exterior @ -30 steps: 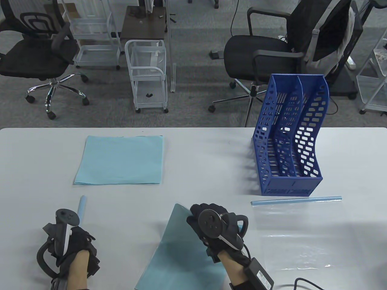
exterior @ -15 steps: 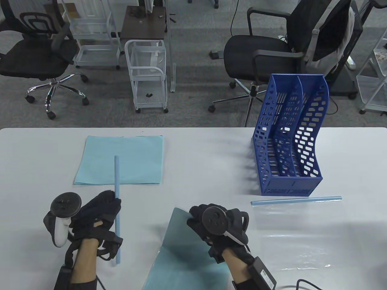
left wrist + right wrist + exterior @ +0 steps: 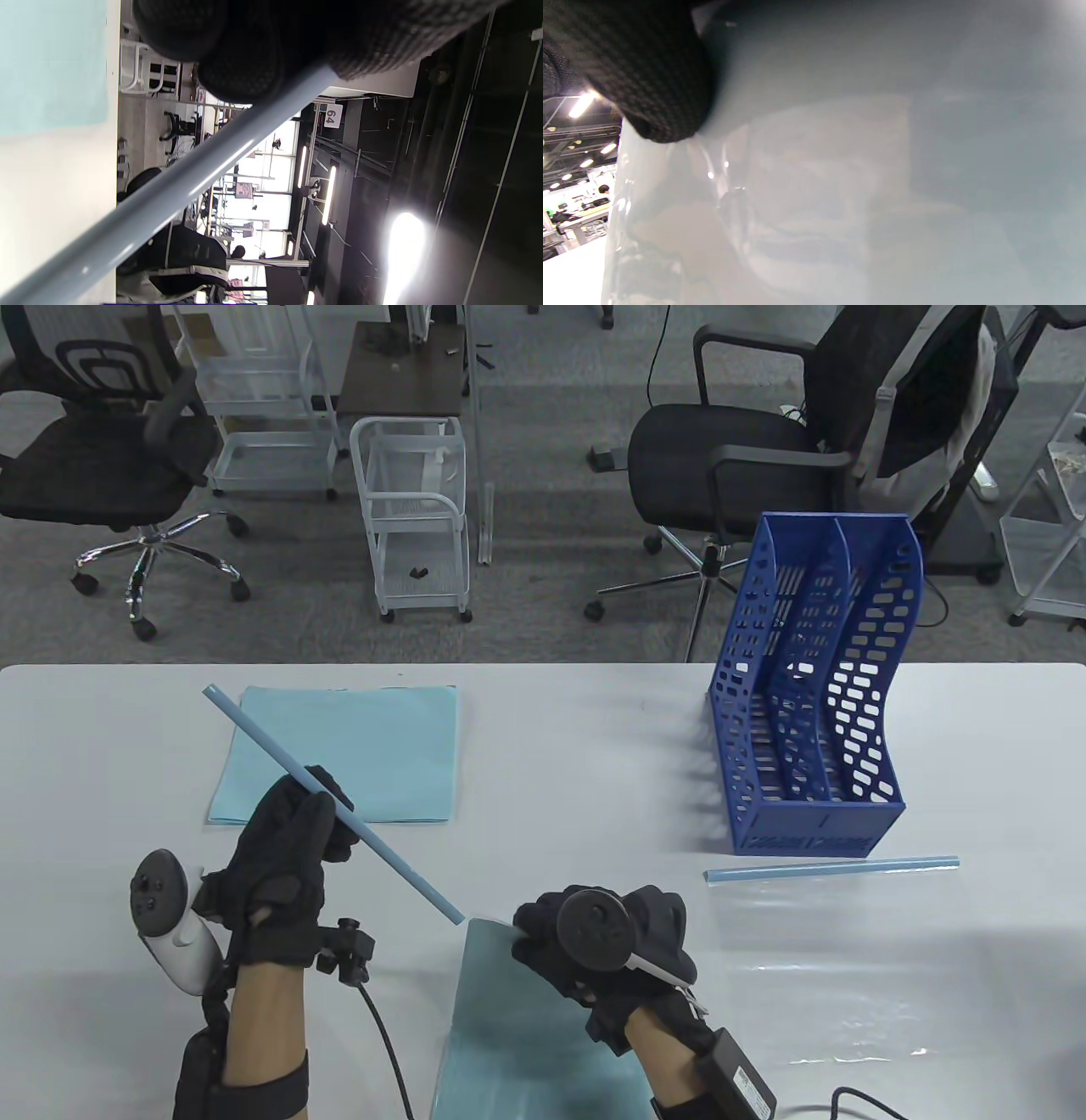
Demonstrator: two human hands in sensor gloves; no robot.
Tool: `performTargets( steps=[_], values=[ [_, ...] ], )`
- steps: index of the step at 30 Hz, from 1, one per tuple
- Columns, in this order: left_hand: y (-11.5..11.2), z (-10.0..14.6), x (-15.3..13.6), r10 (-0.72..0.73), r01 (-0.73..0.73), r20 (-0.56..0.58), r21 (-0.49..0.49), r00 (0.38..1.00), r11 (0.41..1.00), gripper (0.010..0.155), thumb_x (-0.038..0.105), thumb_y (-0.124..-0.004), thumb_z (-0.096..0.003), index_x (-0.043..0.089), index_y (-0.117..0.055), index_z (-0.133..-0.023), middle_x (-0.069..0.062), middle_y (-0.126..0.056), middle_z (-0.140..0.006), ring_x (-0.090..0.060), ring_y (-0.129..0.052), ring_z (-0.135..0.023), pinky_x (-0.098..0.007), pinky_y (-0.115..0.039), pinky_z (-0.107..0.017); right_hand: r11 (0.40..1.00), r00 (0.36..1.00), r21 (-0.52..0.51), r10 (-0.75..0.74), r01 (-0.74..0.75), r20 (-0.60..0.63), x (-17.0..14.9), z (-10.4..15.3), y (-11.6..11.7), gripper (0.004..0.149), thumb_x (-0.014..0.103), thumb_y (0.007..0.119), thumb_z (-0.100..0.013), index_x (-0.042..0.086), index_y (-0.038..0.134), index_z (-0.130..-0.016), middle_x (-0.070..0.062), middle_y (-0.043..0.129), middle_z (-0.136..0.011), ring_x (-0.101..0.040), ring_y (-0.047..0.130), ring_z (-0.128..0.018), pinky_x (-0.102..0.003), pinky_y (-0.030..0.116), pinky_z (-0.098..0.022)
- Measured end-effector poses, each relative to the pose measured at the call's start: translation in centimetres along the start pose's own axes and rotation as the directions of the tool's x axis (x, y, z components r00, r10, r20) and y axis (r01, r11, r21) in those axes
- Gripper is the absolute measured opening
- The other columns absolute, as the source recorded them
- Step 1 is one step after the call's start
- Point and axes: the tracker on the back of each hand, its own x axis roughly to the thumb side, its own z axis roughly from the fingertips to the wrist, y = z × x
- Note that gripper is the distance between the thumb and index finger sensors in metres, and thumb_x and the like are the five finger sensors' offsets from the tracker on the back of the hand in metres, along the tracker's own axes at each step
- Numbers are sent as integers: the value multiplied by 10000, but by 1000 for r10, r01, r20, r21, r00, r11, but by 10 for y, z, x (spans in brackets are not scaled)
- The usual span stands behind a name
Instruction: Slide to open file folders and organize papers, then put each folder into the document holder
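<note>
My left hand (image 3: 327, 810) grips a long light-blue slide bar (image 3: 390, 861) near its middle. The bar slants from far left down to the top left corner of the folder (image 3: 526, 1035). That clear folder holds blue paper and lies at the near edge. My right hand (image 3: 536, 931) holds its top edge with curled fingers. In the left wrist view the slide bar (image 3: 169, 190) crosses below my gloved fingers (image 3: 237, 51). The right wrist view is filled by the folder cover (image 3: 840, 190) under one finger (image 3: 640, 72). The blue document holder (image 3: 814, 687) stands at the far right with nothing in its slots.
A stack of blue papers (image 3: 339, 755) lies at the far left. A second clear folder (image 3: 848, 976) with its own slide bar (image 3: 831, 868) lies in front of the holder. Office chairs and white carts stand beyond the table's far edge. A cable (image 3: 386, 1044) trails from my left wrist.
My left hand has risen from the near edge with the slide bar and swung it to a diagonal, its lower end now at the folder's corner. My right hand shifted slightly left with the folder.
</note>
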Motion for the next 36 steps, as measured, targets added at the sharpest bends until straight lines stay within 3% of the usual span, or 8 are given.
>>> performTargets(
  steps=[5,13,23,28,31,36],
  values=[
    [8,-1,-8,40,-36,-62,55,997,998,487,422,-850,-467,249,-852,-923,-29,-923,-827,-211,-1034,-543,-386,-896,-412,1000,1000,10,-13,13,25,7,1,-2,399,499,932,-317,322,939,-674,45,1025,-539,-168,978,-405,-393,874,-401],
    [7,-4,-11,24,-25,-99,-2,995,1000,487,418,-849,-472,246,-848,-928,-33,-919,-832,-216,-1032,-547,-388,-895,-414,1000,999,28,-13,12,39,12,0,1,400,500,928,-320,319,937,-677,43,1024,-539,-168,978,-403,-393,874,-399],
    [2,-3,-4,-52,50,-65,-28,997,998,482,411,-852,-474,255,-855,-929,-34,-918,-837,-222,-1029,-551,-393,-889,-418,999,999,52,9,-12,46,16,-1,3,399,499,927,-322,316,939,-676,41,1025,-538,-169,978,-400,-394,875,-397],
    [-8,-4,3,-133,130,-25,-99,991,987,480,409,-861,-471,257,-866,-926,-32,-925,-837,-226,-1032,-551,-394,-890,-419,996,997,74,50,-53,53,21,-1,5,398,498,928,-322,314,941,-676,38,1026,-536,-171,979,-398,-395,875,-395],
    [-26,-2,8,-282,281,13,-155,959,947,478,412,-868,-464,263,-882,-917,-27,-941,-826,-220,-1045,-535,-389,-900,-409,991,995,102,78,-84,63,26,-1,6,396,497,925,-326,314,941,-677,36,1026,-535,-169,980,-396,-393,877,-392],
    [-70,0,2,-529,523,70,-304,846,796,474,422,-882,-441,282,-922,-892,-2,-984,-802,-196,-1086,-502,-366,-936,-386,989,998,140,29,-37,60,26,-2,4,391,497,917,-335,304,947,-674,31,1029,-519,-164,981,-375,-385,880,-375]
  ],
)
